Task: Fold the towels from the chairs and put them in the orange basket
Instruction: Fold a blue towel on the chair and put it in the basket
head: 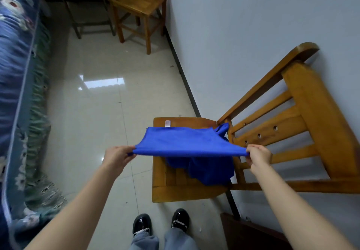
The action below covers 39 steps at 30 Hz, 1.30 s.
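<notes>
left hand (118, 157) pinches near-left corner of blue towel (187, 141) | right hand (259, 155) pinches near-right corner | towel stretched taut above wooden chair (167, 187) seat, far edge with white tag toward seat's far side | more blue cloth (210, 171) bunched on seat beneath
</notes>
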Each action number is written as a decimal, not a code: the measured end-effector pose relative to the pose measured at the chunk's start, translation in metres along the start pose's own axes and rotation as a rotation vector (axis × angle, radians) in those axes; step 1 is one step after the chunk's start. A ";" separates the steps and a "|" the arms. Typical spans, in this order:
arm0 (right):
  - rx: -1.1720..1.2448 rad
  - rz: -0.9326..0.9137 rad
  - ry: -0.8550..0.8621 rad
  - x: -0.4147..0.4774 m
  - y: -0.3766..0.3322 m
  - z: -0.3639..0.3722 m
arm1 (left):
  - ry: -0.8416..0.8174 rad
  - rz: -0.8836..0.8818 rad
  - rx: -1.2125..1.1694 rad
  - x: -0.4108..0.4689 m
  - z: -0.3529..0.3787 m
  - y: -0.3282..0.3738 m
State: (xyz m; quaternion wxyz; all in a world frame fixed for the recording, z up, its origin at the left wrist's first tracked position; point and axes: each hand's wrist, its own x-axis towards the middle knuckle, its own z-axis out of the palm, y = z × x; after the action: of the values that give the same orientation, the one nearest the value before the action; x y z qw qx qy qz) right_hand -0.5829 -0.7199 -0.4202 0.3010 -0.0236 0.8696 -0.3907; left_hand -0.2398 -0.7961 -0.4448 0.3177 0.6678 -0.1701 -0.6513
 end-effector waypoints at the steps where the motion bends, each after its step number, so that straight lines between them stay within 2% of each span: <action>1: -0.027 0.030 0.006 0.000 0.014 -0.002 | -0.009 -0.032 0.045 0.001 -0.004 -0.016; 7: -0.081 0.156 -0.028 0.009 0.055 -0.008 | -0.072 -0.149 0.242 0.001 -0.017 -0.079; 12: -0.096 0.183 -0.101 0.021 0.062 -0.011 | -0.081 0.014 0.554 0.006 -0.027 -0.103; 14: -0.098 0.180 -0.117 0.026 0.064 -0.011 | -0.072 0.048 0.600 0.006 -0.030 -0.111; 16: -0.146 0.147 -0.161 0.031 0.067 -0.010 | -0.067 0.056 0.637 0.006 -0.032 -0.122; 19: -0.312 0.046 -0.278 0.038 0.070 -0.010 | -0.089 0.068 0.813 0.004 -0.034 -0.142; 24: -0.561 -0.090 -0.396 0.049 0.067 -0.007 | -0.057 0.173 1.041 0.004 -0.029 -0.163; 26: -0.567 -0.123 -0.421 0.054 0.064 -0.002 | -0.041 0.188 1.002 0.006 -0.025 -0.163; 31: -0.562 -0.224 -0.447 0.080 0.061 0.025 | 0.002 0.171 0.664 0.023 -0.017 -0.155; 36: -0.351 -0.321 -0.389 0.101 0.060 0.065 | 0.015 0.166 0.409 0.061 -0.013 -0.147; 39: -0.283 -0.404 -0.329 0.118 0.062 0.099 | 0.103 0.176 0.248 0.095 -0.002 -0.142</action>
State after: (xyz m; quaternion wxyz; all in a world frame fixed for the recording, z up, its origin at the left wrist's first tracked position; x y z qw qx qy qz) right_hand -0.6135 -0.7755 -0.5737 0.3480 -0.3010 0.8326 -0.3083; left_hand -0.2551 -0.7512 -0.6092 0.2971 0.7168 -0.2905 -0.5599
